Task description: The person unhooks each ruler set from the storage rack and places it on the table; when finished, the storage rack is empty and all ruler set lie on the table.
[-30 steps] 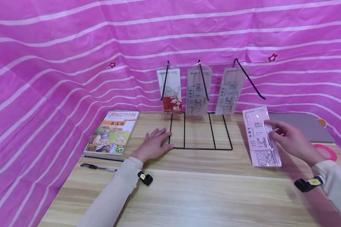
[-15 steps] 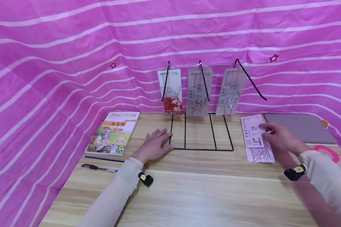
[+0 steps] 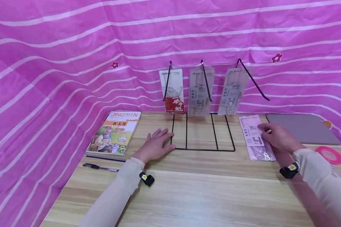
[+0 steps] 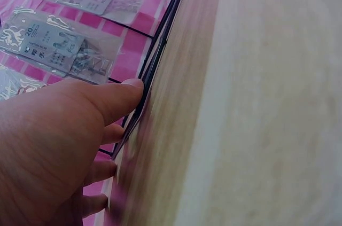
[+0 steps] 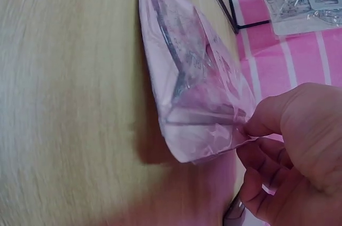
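My right hand (image 3: 281,138) pinches the right edge of a clear-packed ruler set (image 3: 251,132) between thumb and fingers. In the right wrist view the same ruler set (image 5: 187,71) lies close over the wood, its plastic sleeve creased near the thumb. Left of it, a black wire display rack (image 3: 201,149) stands on the table. My left hand (image 3: 154,145) rests on the table with its fingers spread, touching the left side of the rack's base. Seen from the left wrist, the thumb (image 4: 120,100) lies against the black wire.
Three packets hang on the rack's prongs: one red-and-white ruler packet (image 3: 172,91) and two greyish ones. At left lie a book (image 3: 113,134), a pencil-like stick (image 3: 106,158) and a pen (image 3: 99,167). A grey laptop-like slab (image 3: 301,129) and pink tape roll (image 3: 329,155) are at right.
My right hand has moved left and down with the ruler set, which has gone from nearly upright to lying lower over the table. The left hand stays in place on the rack's base.
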`<act>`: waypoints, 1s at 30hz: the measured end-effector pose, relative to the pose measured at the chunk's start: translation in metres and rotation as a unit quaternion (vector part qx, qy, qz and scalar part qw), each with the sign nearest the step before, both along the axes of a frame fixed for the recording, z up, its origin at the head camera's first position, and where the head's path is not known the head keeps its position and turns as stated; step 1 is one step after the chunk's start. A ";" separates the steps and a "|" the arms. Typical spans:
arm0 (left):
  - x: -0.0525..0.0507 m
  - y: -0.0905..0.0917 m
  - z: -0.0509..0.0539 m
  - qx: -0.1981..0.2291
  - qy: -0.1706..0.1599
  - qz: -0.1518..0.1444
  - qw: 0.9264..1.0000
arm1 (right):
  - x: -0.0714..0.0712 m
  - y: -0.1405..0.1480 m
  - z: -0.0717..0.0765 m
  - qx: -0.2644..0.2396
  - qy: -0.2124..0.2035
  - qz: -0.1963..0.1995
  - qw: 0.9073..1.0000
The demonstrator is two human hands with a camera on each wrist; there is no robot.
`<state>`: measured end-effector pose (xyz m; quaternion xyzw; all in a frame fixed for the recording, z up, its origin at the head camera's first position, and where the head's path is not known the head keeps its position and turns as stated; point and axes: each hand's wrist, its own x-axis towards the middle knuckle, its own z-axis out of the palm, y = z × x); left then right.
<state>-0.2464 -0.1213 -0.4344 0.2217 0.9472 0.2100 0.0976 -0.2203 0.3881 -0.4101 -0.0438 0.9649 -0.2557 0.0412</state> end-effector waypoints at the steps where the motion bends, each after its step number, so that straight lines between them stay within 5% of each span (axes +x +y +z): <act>1: 0.000 0.000 0.000 0.000 0.000 0.000 1.000 | 0.000 -0.001 0.000 0.004 0.004 0.001 1.000; 14: 0.001 -0.001 -0.003 -0.005 0.009 -0.002 1.000 | -0.002 -0.001 -0.008 0.011 0.011 -0.009 1.000; 19: 0.000 0.001 -0.002 -0.004 0.009 -0.004 1.000 | 0.010 -0.007 -0.007 -0.019 0.084 -0.035 0.996; 25: 0.000 0.000 -0.001 -0.002 0.007 -0.002 1.000 | 0.021 -0.027 0.004 -0.074 0.209 -0.043 0.974; 30: 0.000 0.000 -0.001 -0.003 0.006 -0.002 1.000 | 0.025 -0.045 0.011 -0.119 0.242 -0.036 0.962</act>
